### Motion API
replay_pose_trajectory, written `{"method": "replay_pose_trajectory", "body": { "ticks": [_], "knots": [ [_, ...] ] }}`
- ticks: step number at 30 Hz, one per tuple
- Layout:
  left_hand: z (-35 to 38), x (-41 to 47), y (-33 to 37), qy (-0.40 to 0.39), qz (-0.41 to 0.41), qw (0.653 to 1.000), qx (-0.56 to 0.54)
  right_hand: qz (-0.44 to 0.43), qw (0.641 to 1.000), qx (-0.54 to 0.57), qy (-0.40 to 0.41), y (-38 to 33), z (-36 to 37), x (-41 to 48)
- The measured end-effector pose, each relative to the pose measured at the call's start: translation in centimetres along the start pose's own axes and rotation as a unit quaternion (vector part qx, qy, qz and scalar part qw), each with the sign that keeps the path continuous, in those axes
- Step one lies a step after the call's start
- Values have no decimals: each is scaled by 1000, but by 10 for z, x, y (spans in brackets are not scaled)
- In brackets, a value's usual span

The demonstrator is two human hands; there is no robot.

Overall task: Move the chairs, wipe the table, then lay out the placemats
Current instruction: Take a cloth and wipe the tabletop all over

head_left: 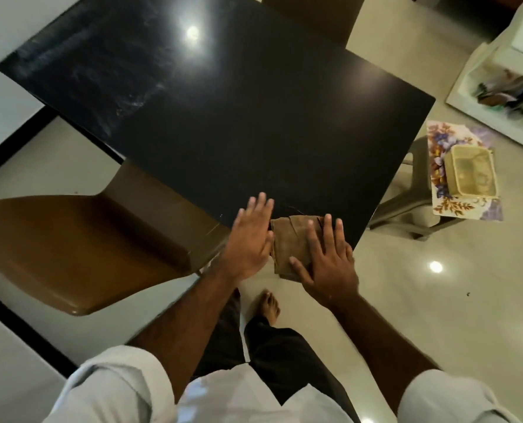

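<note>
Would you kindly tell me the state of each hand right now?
Left hand: open, fingers straight, holding nothing.
Right hand: open, pressing flat on the folded cloth.

free: dark tabletop (238, 132) ahead | blocked: brown chair (70, 248) left, stool (406, 204) right, far chair (312, 16)

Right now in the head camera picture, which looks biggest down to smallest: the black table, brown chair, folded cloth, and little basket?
1. black table
2. brown chair
3. folded cloth and basket: these look about alike; the right hand covers part of the cloth, so no ranking.
</note>
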State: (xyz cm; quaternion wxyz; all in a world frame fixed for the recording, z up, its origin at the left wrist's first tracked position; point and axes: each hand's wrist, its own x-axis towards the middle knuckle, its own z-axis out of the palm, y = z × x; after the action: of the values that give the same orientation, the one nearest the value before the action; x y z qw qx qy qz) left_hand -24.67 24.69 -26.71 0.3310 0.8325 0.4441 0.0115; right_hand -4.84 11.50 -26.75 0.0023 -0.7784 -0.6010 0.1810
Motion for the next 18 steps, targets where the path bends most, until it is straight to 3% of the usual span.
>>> {"method": "replay_pose_trajectory", "body": {
  "ticks": [4, 10, 15, 18],
  "knots": [
    [-13, -9, -28, -59, -40, 984, 161, -42, 998, -24, -41, -9, -1, 2],
    [-38, -36, -29, -116, -33, 975, 188, -85, 994, -37, -57, -21, -9, -15],
    [-105, -68, -42, -69, -56, 979, 184, -79, 995, 53, 38, -102, -64, -12],
    [-158, -97, -70, -15, -76, 978, 192, -79, 993, 87, 9, -171, -104, 1]
  ]
}}
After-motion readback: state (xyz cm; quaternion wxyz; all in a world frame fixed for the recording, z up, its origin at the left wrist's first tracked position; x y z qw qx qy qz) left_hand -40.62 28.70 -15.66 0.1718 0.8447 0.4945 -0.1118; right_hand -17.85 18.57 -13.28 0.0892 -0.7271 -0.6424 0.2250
